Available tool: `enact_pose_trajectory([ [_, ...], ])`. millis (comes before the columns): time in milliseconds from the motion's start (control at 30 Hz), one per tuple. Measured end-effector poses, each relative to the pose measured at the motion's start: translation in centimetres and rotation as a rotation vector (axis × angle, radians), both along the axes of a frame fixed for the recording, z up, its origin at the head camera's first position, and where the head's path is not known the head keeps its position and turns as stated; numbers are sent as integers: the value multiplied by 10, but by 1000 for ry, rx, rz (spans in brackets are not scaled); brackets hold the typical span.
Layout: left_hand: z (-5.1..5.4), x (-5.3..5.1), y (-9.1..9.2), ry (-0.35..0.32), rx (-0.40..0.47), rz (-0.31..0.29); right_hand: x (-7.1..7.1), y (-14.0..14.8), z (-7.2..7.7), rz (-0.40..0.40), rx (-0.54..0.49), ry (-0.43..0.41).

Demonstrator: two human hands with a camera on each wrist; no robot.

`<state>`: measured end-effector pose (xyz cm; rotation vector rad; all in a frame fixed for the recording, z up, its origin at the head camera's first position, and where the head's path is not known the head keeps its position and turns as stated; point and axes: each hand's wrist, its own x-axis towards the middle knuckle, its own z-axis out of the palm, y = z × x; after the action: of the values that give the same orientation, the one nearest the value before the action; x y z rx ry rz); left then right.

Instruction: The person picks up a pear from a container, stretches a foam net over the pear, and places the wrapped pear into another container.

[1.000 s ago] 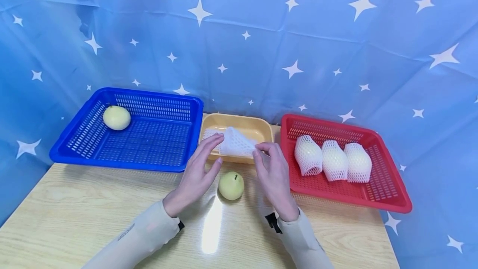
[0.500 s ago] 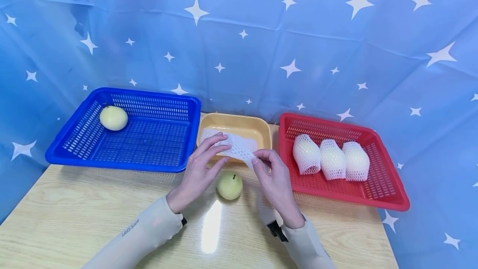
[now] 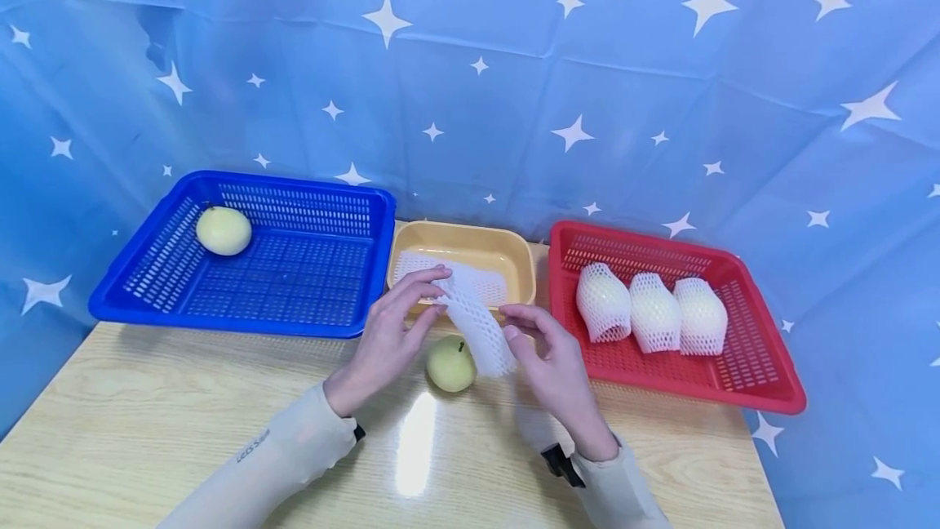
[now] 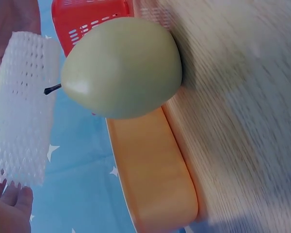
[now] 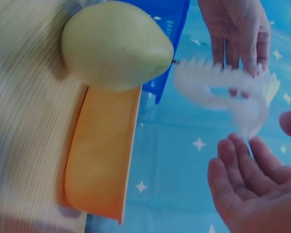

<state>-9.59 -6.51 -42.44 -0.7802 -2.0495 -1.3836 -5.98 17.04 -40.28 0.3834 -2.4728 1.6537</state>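
A white foam net sleeve (image 3: pixel 477 325) hangs slantwise over the front edge of the tan tray, its lower end beside a green pear (image 3: pixel 451 364) on the table. My left hand (image 3: pixel 385 337) pinches the sleeve's upper end; in the left wrist view its fingers (image 4: pixel 12 196) are at one end of the netting (image 4: pixel 26 107). My right hand (image 3: pixel 554 366) is just right of the sleeve, thumb apart from its bent fingers. In the right wrist view, the fingertips of this hand (image 5: pixel 257 187) are at the sleeve's edge (image 5: pixel 223 87); contact is unclear.
More white netting (image 3: pixel 488 286) lies in the tan tray (image 3: pixel 477 237). At left, a blue basket (image 3: pixel 275 325) contains one pear (image 3: pixel 223 231). The red basket (image 3: pixel 683 390) at right contains three net-covered pears (image 3: pixel 655 313). A starry blue curtain hangs behind.
The sleeve has come up out of the tray toward me, and its free end has swung down beside the pear. My right hand has let go of it and moved slightly right.
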Motion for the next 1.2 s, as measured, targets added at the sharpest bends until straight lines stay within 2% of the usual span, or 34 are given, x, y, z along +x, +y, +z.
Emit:
enact_pose_trajectory([
  [100,0,-1,-2,4,8,-31,-1,6,-1,11,-30,4],
  [300,0,1,-7,-36,-2,-178,-5,11,0,77,-81,37],
  [400,1,3,-7,-54,-9,-207,-7,11,0,117,-81,54],
  [633,2,4,-6,-101,-13,-227,-15,4,1,218,-30,147],
  [1000,0,6,-1,-97,-89,-181,-15,-13,5,214,140,147],
  [1200,-2,8,0,-103,-95,-170,-12,-18,6,203,194,193],
])
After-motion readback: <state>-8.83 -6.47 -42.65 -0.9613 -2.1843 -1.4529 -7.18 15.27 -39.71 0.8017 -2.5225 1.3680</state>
